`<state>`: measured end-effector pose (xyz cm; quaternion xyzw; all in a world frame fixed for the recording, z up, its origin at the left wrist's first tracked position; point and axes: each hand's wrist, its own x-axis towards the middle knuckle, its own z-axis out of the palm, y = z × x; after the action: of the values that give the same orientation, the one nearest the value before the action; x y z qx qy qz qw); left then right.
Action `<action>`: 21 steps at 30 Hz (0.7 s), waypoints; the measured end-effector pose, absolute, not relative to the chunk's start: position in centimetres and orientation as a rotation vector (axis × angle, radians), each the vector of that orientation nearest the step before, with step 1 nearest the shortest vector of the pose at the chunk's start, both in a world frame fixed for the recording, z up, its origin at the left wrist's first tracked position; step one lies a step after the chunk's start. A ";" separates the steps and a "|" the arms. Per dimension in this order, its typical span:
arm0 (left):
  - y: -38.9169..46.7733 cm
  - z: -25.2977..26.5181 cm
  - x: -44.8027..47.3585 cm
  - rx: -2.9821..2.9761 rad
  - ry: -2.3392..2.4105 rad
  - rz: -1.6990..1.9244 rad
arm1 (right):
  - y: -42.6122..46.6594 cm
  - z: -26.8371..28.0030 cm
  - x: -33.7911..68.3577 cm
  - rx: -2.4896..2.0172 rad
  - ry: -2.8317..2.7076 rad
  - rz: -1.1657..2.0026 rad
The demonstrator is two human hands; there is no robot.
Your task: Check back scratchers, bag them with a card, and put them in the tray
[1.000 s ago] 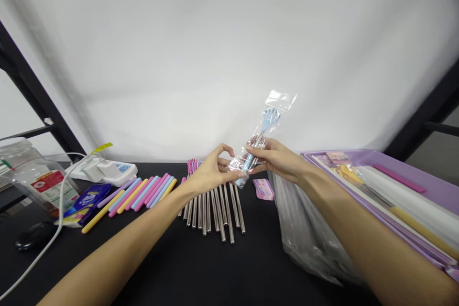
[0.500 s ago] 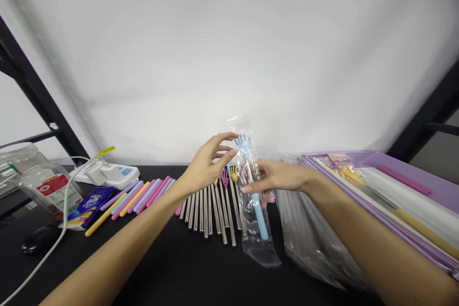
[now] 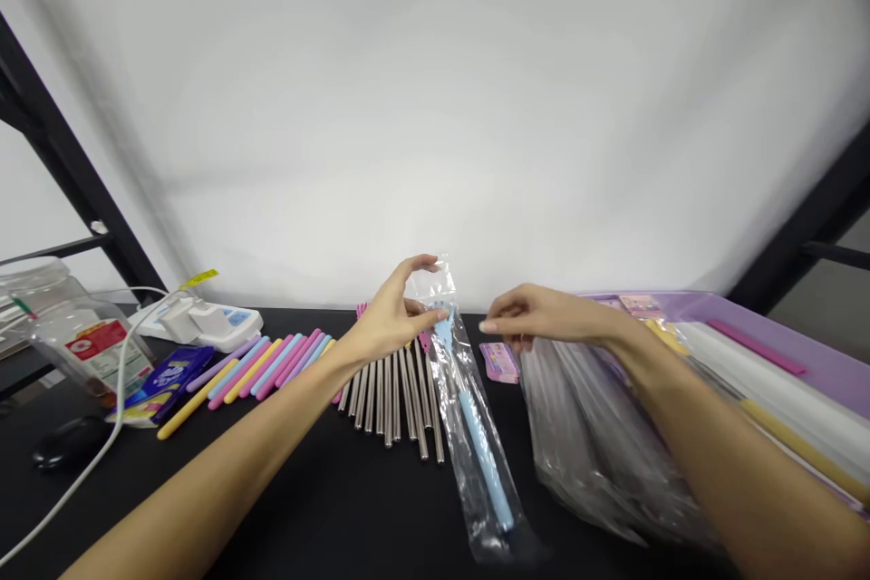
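My left hand [image 3: 402, 313] pinches the upper end of a clear plastic bag [image 3: 468, 453], with its thumb over the hand-shaped head of the blue back scratcher [image 3: 486, 453] inside. The bag slants down toward me over the black table. My right hand [image 3: 530, 313] is apart from the bag, its fingers loosely curled and nothing visible in them. Just below it lies a small stack of pink cards [image 3: 501, 362]. Under my right wrist spreads a pile of clear plastic bags [image 3: 584, 435]. Beside my left hand, several metal back scratcher rods [image 3: 387, 399] lie in a row, their heads partly hidden.
Several coloured handles [image 3: 265, 370] lie to the left. Beyond them are a blue packet [image 3: 167, 381], a power strip [image 3: 235, 326], a clear jar [image 3: 88, 335], a black mouse [image 3: 72, 442] and a white cable [image 3: 120, 381]. A purple box [image 3: 740, 313] stands at the right.
My right hand has let go of the bagged scratcher and moved right. The scratcher sits lower in the bag, and the bag's bottom has come nearer me. My left thumb now presses on its head.
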<state>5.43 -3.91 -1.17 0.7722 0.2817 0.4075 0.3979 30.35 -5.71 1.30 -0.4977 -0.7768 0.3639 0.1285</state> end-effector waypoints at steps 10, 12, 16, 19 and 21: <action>-3.8 -3.3 6.1 1.947 0.726 0.784 | -4.0 -1.2 31.4 -1.753 -2.612 0.467; -3.8 -3.5 6.2 1.947 0.722 0.771 | -3.8 -1.5 31.4 -1.752 -2.619 0.469; -3.8 -3.7 6.3 1.944 0.748 0.762 | -3.8 -1.4 31.6 -1.686 -2.601 0.512; -3.7 -3.8 6.2 1.947 0.751 0.754 | -4.2 -0.6 31.7 -1.635 -2.550 0.528; -3.7 -3.8 6.1 1.955 0.756 0.753 | -4.6 -0.1 31.7 -1.588 -2.453 0.611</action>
<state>6.13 -3.72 -3.82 0.7877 0.3045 0.3034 0.4412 31.75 -4.58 -0.07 -0.5302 -0.8192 0.2042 0.0781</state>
